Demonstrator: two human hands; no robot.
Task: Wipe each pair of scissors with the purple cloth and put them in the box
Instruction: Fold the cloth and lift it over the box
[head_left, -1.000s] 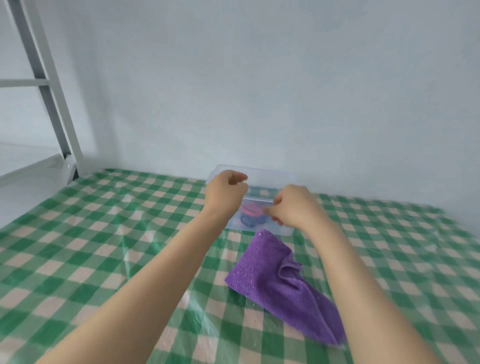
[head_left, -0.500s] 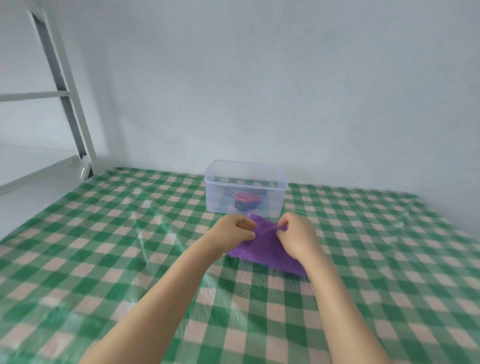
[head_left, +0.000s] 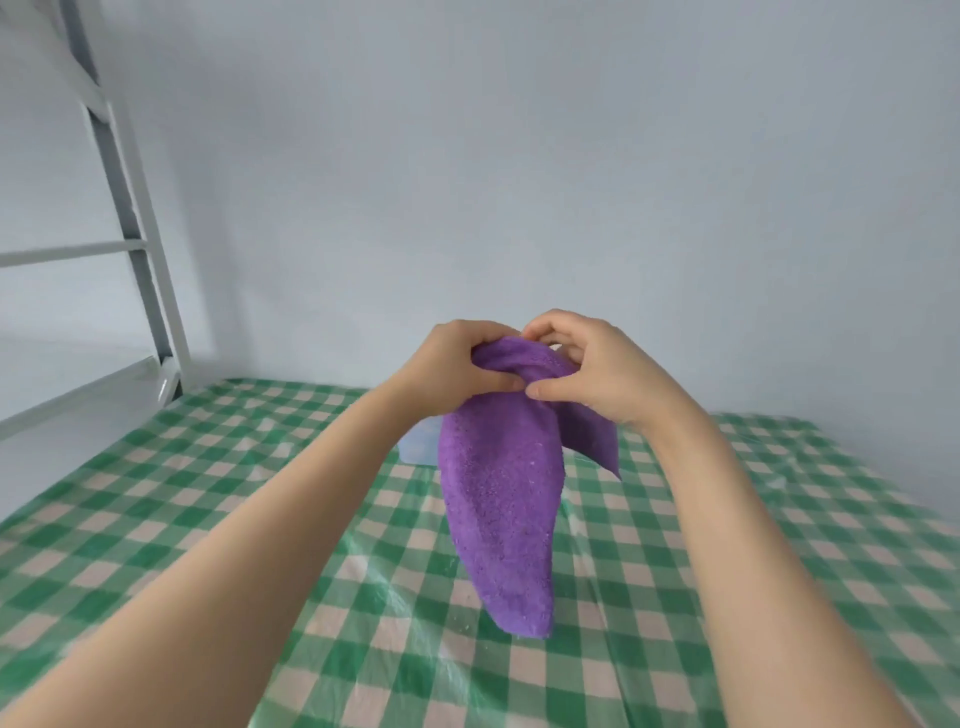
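From the head camera, the left hand (head_left: 452, 374) and the right hand (head_left: 587, 369) both pinch the top of the fuzzy purple cloth (head_left: 498, 499). It hangs over the green checked tablecloth (head_left: 260, 493), hiding most of the clear plastic box (head_left: 418, 444) on the far side.

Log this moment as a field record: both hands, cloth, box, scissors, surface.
left hand: pinches the top edge of the purple cloth
right hand: pinches the same edge, close beside the left
purple cloth: held up, hanging down from both hands
box: translucent plastic, mostly hidden behind the cloth
scissors: none in view
surface: green checked tablecloth under clear film
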